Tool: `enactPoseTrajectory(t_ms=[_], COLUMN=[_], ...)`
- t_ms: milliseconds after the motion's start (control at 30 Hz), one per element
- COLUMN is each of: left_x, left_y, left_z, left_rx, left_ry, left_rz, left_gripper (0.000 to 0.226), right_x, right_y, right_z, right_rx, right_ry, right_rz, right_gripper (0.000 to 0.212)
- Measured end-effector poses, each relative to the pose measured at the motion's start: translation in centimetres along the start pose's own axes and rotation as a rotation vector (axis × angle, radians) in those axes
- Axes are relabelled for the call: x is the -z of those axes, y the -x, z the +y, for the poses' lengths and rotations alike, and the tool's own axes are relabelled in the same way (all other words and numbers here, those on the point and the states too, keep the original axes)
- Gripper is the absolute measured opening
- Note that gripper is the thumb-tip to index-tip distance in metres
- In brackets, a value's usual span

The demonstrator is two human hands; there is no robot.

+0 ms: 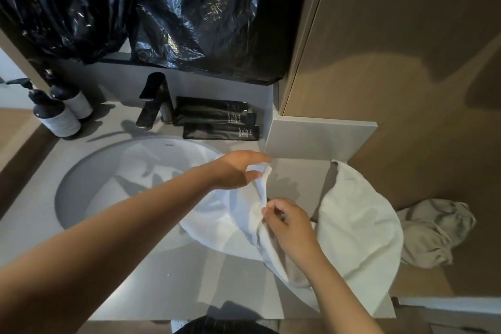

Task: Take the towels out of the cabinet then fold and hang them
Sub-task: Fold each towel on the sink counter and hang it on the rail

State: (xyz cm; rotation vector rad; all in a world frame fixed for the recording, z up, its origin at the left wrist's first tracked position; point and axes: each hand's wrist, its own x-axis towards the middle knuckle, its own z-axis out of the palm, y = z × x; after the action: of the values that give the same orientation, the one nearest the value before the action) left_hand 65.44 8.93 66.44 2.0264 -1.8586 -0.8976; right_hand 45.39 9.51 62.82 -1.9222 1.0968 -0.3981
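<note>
A white towel [357, 230] lies spread over the right side of the grey counter, one part drooping over the sink's rim and another over the counter's right edge. My left hand [238, 171] pinches a raised fold of it near the counter's back right corner. Closer to me, my right hand [287, 225] pinches the same fold between thumb and fingers. A second, crumpled pale towel [433, 233] lies on the floor to the right, below the counter.
A round sink [89, 187] fills the counter's left half, with a black faucet [154, 100] behind it. Two pump bottles [57, 111] stand at the back left, black sachets [219, 122] at the back. Black plastic sheeting [162, 8] hangs above. A brown wall [406, 35] is at the right.
</note>
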Motion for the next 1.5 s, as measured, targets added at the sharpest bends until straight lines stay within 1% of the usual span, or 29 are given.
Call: enactPoseTrajectory(t_ms=[67,167,267,400,533,600,733,833,867,933,1000,1100,1167,1233,1333,1400,1500], left_x=[0.6,1.4,2.0,2.1,3.2,4.6,7.2,8.1,8.2,8.2,8.4,9.1,9.9,10.8,12.3,13.4,15.6], left_y=[-0.3,-0.1,0.9,2.7,4.2,4.9,5.8,6.4,6.5,6.7,6.8,6.7,6.5,6.3,6.1,5.9,5.8], left_z=[0.0,-0.2,-0.4,-0.4,-0.7,-0.7,-0.7,-0.6,-0.5,-0.4,-0.4,-0.3,0.1,0.8,2.0,2.8,4.2], left_rx=[-0.025,-0.065,-0.062,-0.034,-0.058,-0.088,-0.086,-0.088,-0.082,-0.063,-0.05,-0.026,-0.001,0.008,-0.025,-0.042,-0.074], left_ry=[-0.024,-0.05,-0.002,0.065,0.015,0.01,0.046,0.075,0.084,0.097,0.111,0.173,0.229,0.267,0.333,0.361,0.431], left_rz=[-0.024,0.028,0.088,0.256,0.429,0.524,0.742,0.865,0.892,0.927,0.966,1.045,1.076,1.12,1.207,1.251,1.315], left_gripper=[0.034,0.019,0.017,0.014,0.008,0.01,0.011,0.012,0.013,0.013,0.014,0.017,0.016,0.017,0.019,0.019,0.022], right_x=[0.0,-0.1,-0.1,-0.2,-0.6,-0.6,0.1,1.5,2.1,3.4,5.0,7.8,9.9,11.6,13.4,15.0,18.4], right_y=[0.2,0.5,0.6,0.1,-0.3,-0.5,-0.4,0.3,0.4,0.5,0.1,-1.2,-2.2,-3.4,-5.1,-5.9,-6.4], right_z=[-0.1,-0.4,-0.9,-2.6,-4.7,-5.6,-5.9,-4.8,-4.4,-4.0,-4.2,-6.1,-7.9,-9.8,-12.1,-14.0,-17.7], right_rx=[-0.01,-0.036,-0.054,-0.005,0.054,0.063,0.043,0.005,0.001,0.013,0.031,0.136,0.245,0.337,0.401,0.464,0.613], right_ry=[-0.009,-0.047,-0.136,-0.226,-0.251,-0.208,0.019,0.148,0.178,0.204,0.22,0.231,0.212,0.139,0.032,0.058,0.118], right_rz=[-0.005,0.029,0.108,0.165,0.157,0.14,0.023,-0.016,-0.01,0.04,0.15,0.348,0.422,0.447,0.441,0.462,0.506], right_gripper=[0.025,0.027,0.029,0.023,0.017,0.017,0.022,0.033,0.036,0.034,0.034,0.044,0.049,0.049,0.041,0.038,0.036])
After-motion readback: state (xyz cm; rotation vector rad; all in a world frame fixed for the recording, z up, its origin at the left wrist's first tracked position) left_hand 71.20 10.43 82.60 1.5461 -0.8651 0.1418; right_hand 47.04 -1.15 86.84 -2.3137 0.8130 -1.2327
